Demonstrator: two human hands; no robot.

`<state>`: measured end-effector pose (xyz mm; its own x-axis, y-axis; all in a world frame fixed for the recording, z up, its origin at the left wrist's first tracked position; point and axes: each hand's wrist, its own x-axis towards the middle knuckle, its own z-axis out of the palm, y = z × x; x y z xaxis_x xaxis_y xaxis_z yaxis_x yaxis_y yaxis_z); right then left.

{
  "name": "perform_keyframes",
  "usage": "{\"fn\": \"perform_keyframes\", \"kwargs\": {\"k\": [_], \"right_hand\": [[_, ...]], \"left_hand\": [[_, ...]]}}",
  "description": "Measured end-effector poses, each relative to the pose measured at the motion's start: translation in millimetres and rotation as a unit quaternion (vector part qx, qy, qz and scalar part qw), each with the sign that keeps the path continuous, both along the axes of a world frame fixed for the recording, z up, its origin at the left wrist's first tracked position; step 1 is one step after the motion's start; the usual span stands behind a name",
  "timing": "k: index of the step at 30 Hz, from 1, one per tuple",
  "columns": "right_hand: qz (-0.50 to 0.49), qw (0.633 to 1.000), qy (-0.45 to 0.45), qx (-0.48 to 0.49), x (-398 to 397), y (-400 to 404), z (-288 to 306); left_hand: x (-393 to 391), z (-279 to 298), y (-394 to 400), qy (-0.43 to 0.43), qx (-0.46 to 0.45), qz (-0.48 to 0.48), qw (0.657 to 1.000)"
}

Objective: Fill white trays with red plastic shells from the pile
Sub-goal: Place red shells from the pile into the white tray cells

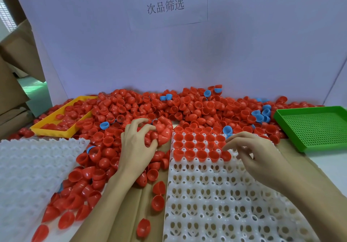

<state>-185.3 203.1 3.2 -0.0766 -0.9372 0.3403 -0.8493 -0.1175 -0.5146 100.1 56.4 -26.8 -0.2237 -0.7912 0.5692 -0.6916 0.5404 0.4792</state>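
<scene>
With the left hand (138, 144) curled round a nested stack of red plastic half-shells (165, 129) at eleven o'clock of the white perforated tray (216, 194), the right hand's (257, 153) fingers pinch one shell (225, 155) that might tip in its socket

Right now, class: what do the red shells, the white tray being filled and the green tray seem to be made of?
Red shells: thin glossy plastic, showing bright highlights.
White tray: likely moulded plastic, slightly translucent, satin sheen, with holed cups.
Green tray: rigid-looking plastic, fairly matte, with a perforated grid floor.
</scene>
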Motion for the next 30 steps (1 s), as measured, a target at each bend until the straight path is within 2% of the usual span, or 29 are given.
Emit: {"fn": "perform_keyframes", "kwargs": {"k": [3, 6, 12, 17, 25, 30], "right_hand": [[0.007, 1.000, -0.008, -0.008, 1, 0, 1], [0.014, 1.000, -0.013, -0.013, 2, 0, 1], [0.017, 1.000, -0.007, -0.012, 3, 0, 1], [0.017, 1.000, -0.004, -0.002, 3, 0, 2], [0.016, 1.000, -0.004, -0.003, 3, 0, 1], [0.018, 1.000, -0.006, -0.005, 3, 0, 1]], "left_hand": [[-4, 6, 9, 0.035, -0.019, -0.052, 0.998], [-10, 7, 17, 0.031, -0.018, -0.071, 0.997], [-8, 3, 13, 0.011, 0.016, -0.051, 0.999], [-3, 6, 8, 0.037, 0.053, -0.017, 0.998], [-5, 11, 13, 0.073, 0.133, -0.088, 0.984], [-4, 10, 11, 0.126, 0.107, -0.076, 0.983]]}}
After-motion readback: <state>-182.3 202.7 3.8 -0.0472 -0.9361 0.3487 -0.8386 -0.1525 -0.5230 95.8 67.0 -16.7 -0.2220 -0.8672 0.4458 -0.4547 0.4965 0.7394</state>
